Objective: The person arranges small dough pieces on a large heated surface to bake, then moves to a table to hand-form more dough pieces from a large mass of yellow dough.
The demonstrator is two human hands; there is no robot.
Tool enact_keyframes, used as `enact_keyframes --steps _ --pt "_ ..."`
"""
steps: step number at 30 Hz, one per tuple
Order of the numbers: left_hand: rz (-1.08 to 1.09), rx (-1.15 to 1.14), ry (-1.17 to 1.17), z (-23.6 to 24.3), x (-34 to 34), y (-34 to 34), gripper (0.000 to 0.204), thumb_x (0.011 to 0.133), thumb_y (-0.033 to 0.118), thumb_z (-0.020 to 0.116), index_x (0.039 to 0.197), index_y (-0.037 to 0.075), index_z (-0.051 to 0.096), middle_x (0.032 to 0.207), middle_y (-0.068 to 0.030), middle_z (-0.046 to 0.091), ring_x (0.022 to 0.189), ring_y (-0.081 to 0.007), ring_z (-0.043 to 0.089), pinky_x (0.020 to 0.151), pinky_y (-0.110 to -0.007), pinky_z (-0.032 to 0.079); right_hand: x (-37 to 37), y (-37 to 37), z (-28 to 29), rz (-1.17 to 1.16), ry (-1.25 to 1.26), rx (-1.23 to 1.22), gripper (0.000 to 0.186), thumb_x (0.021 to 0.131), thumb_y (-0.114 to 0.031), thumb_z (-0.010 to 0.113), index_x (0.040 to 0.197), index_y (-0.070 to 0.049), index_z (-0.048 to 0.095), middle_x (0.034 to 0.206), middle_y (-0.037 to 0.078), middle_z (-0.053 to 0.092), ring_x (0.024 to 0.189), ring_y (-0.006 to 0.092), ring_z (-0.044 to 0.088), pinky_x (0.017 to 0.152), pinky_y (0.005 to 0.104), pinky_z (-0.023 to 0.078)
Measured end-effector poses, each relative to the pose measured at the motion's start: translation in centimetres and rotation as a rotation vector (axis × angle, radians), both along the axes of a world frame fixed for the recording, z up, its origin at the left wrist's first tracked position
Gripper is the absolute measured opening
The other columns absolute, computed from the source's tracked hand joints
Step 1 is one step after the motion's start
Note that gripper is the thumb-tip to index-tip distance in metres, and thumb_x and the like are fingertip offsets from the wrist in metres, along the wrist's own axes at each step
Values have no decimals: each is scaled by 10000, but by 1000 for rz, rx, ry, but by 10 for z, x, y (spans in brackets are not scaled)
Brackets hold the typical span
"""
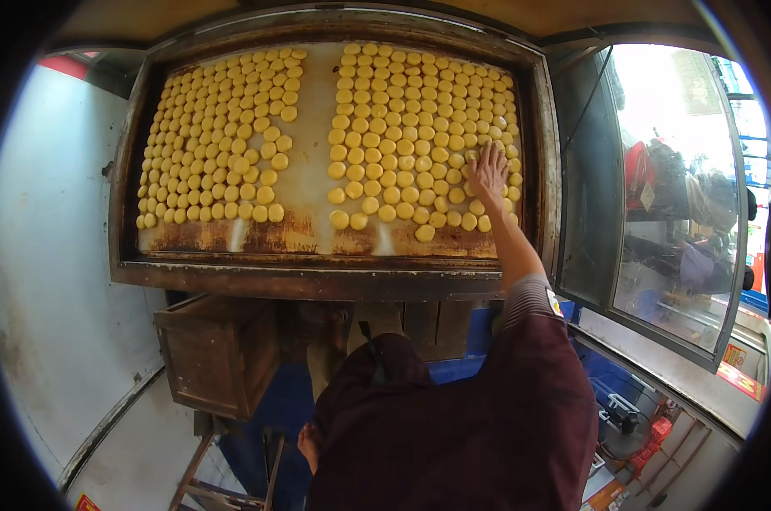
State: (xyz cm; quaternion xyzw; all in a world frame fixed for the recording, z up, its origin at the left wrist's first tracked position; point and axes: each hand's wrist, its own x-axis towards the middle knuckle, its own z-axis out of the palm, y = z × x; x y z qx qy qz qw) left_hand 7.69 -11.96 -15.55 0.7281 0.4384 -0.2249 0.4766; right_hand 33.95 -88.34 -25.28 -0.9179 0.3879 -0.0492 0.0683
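Observation:
Many small round yellow cakes [407, 128] lie in close rows on a large, rust-edged metal griddle [317, 128]. They form a left block [219, 136] and a right block, with a bare greasy strip between. My right hand [489, 173] reaches over the right block near its right side, palm down and fingers stretched out. It rests on or just over the cakes, hiding a few; whether it presses them I cannot tell. One cake [424, 232] sits out of line at the front. Down beside my body, my left hand [309, 444] shows only in part, its fingers mostly hidden by my clothing.
A raised metal rim [317, 285] runs along the griddle's front. Below it, at left, stands a brown wooden box [215, 353] near a metal-framed stool [232, 490]. A pale wall [53, 213] bounds the left; a framed glass window [675, 204] stands at right.

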Motion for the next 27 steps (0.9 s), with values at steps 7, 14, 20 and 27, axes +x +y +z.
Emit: enact_keyframes --steps 7,14,20,27 --pt "-48 66 95 2 -16 19 336 923 308 650 1062 3 664 918 -67 683 815 -162 640 718 -281 517 -18 1 -9 72 3 -43 650 984 -442 350 1528 -115 213 1586 139 195 1439 429 159 1170 510 132" --pt "12 38 152 4 6 20 295 934 280 635 1057 13 643 904 -66 671 776 -158 637 690 -282 517 0 -2 -3 57 147 0 644 986 -439 353 1527 -116 220 1587 149 183 1440 439 143 1170 513 128" --pt "216 -63 66 4 33 -3 322 928 306 631 1133 59 604 988 -70 650 856 -191 642 701 -336 518 18 114 17 632 -122 84 603 932 -264 519 1472 -74 327 1529 187 278 1359 486 293 1087 538 326" --pt "338 -59 52 5 8 -8 326 910 326 654 1117 78 613 1001 -72 657 871 -189 648 702 -336 514 59 191 47 918 57 299 646 921 -255 575 1491 -123 300 1552 164 226 1422 371 232 1143 605 149"
